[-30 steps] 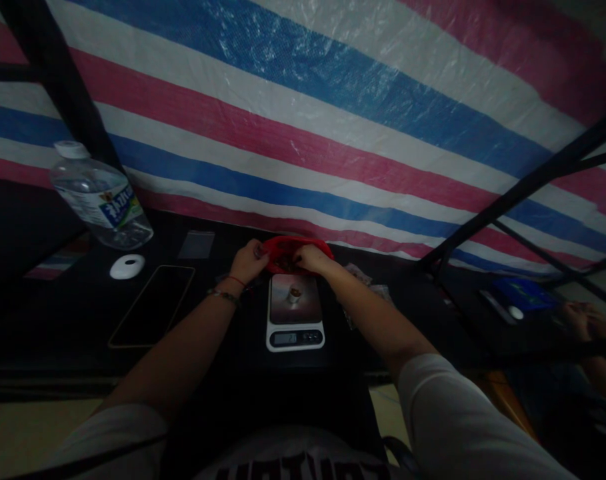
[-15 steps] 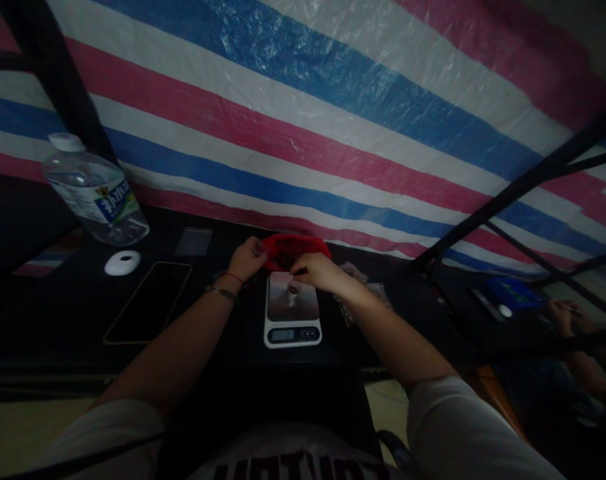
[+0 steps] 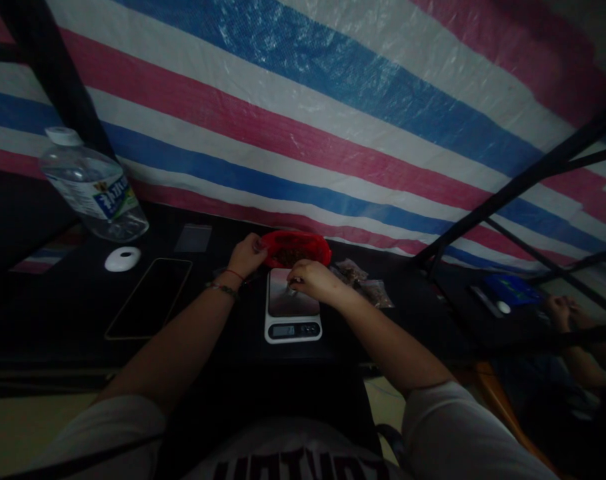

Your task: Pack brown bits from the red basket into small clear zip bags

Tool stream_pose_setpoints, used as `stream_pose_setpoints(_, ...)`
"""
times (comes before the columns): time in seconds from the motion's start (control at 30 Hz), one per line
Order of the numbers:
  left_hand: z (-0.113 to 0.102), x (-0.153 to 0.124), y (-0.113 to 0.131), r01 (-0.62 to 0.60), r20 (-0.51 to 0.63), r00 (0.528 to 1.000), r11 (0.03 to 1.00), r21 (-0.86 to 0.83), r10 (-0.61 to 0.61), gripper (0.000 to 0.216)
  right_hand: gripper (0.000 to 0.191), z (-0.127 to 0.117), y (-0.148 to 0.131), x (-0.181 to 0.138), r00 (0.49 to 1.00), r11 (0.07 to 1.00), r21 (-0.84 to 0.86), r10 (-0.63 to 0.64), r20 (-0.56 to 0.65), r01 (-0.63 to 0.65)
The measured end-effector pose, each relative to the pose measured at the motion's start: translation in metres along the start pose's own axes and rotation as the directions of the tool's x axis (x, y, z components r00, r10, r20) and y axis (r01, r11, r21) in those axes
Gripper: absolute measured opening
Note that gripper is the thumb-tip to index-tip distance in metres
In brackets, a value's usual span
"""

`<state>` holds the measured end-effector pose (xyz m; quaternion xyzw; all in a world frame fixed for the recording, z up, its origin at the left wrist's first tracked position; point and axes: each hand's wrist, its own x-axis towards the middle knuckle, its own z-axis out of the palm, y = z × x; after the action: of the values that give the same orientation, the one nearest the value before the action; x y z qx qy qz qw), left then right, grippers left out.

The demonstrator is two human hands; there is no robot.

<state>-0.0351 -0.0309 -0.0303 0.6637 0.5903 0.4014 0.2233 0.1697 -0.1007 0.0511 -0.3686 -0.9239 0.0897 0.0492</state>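
Observation:
My left hand [image 3: 247,256] pinches the left edge of a red bag or bowl [image 3: 323,249] that holds dark brown bits. In front of it stands a white kitchen scale [image 3: 293,335] with a metal plate and a lit display, whose digits are too dim to read surely. Over the plate, my right hand [image 3: 313,280] has its fingers closed around a small clear cup [image 3: 291,289], mostly hidden by them. Right of the scale lie small plastic bags [image 3: 375,293] filled with brownish pieces.
A phone [image 3: 150,300], a white oval case [image 3: 123,259], an empty-looking zip bag [image 3: 193,239] and a large clear bottle [image 3: 95,190] stand or lie to the left. A black metal frame [image 3: 483,200] rises at right. Another person's hands [image 3: 563,310] are beyond it, near a blue packet [image 3: 513,291].
My right hand has come down and nearer over the scale, closing on the small cup. More of the red container's inside shows. My left hand stays at its edge.

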Motion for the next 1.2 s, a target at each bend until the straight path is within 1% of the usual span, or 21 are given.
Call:
stream_pose_setpoints(0.1,0.001,0.0,0.0,-0.007,-0.014,1.0,1.0,0.003,0.007,0.017,0.011,-0.002,-0.001,-0.003,1.0,1.0,0.008,-0.002,-0.011,0.002)
stream_pose_setpoints(0.2,0.001,0.0,0.001,-0.012,-0.014,1.0,1.0,-0.005,0.012,0.016,0.011,-0.005,-0.003,-0.004,1.0,0.998,0.06,0.012,-0.026,-0.011)
stream_pose_setpoints(0.37,0.0,0.0,0.003,0.007,-0.01,1.0,1.0,-0.006,-0.007,0.015,0.019,-0.014,0.004,-0.01,0.983,0.984,0.151,0.112,-0.143,-0.09)
stream_pose_setpoints(0.43,-0.001,-0.001,0.003,0.009,-0.01,1.0,1.0,-0.004,-0.009,0.015,0.022,-0.015,0.011,-0.016,0.979,0.979,0.161,0.145,-0.145,-0.121)
stream_pose_setpoints(0.53,-0.001,-0.001,0.003,-0.003,-0.007,1.0,1.0,0.005,0.003,0.017,0.024,-0.008,0.021,-0.025,0.974,0.968,0.158,0.209,-0.083,-0.194)
stream_pose_setpoints(0.6,-0.001,0.0,0.003,0.0,0.003,1.0,1.0,0.012,0.0,0.019,0.026,0.003,0.025,-0.029,0.969,0.962,0.145,0.24,-0.052,-0.231)
stream_pose_setpoints(0.67,0.0,0.001,0.001,0.016,0.011,1.0,1.0,0.025,-0.016,0.019,0.025,0.015,0.028,-0.028,0.966,0.962,0.121,0.253,-0.051,-0.246)
stream_pose_setpoints(0.77,0.002,0.002,-0.001,0.03,0.005,1.0,0.999,0.037,-0.03,0.019,0.018,0.029,0.033,-0.023,0.967,0.967,0.084,0.248,-0.061,-0.242)
stream_pose_setpoints(0.83,0.002,0.003,-0.002,0.033,-0.004,0.999,0.999,0.036,-0.033,0.019,0.015,0.031,0.035,-0.022,0.964,0.966,0.097,0.249,-0.095,-0.24)
stream_pose_setpoints(0.93,0.002,0.002,-0.002,0.038,-0.018,0.999,0.999,0.03,-0.038,0.022,0.012,0.024,0.032,-0.024,0.944,0.962,0.177,0.247,-0.219,-0.21)
stream_pose_setpoints(1.0,0.001,0.002,-0.001,0.044,-0.022,0.999,0.999,0.026,-0.044,0.023,0.012,0.016,0.026,-0.028,0.942,0.967,0.212,0.198,-0.269,-0.143)
stream_pose_setpoints(1.1,0.001,0.001,0.001,0.046,0.0,0.999,0.999,0.018,-0.046,0.022,0.015,0.007,0.021,-0.03,0.966,0.976,0.214,0.086,-0.242,-0.033)
stream_pose_setpoints(1.13,0.001,0.001,0.001,0.048,0.005,0.999,0.999,0.017,-0.048,0.022,0.016,0.004,0.023,-0.029,0.969,0.977,0.214,0.075,-0.237,-0.023)
stream_pose_setpoints(1.2,0.001,0.001,0.002,0.051,0.009,0.999,0.999,0.016,-0.051,0.021,0.018,0.001,0.034,-0.022,0.959,0.974,0.221,0.115,-0.259,-0.057)
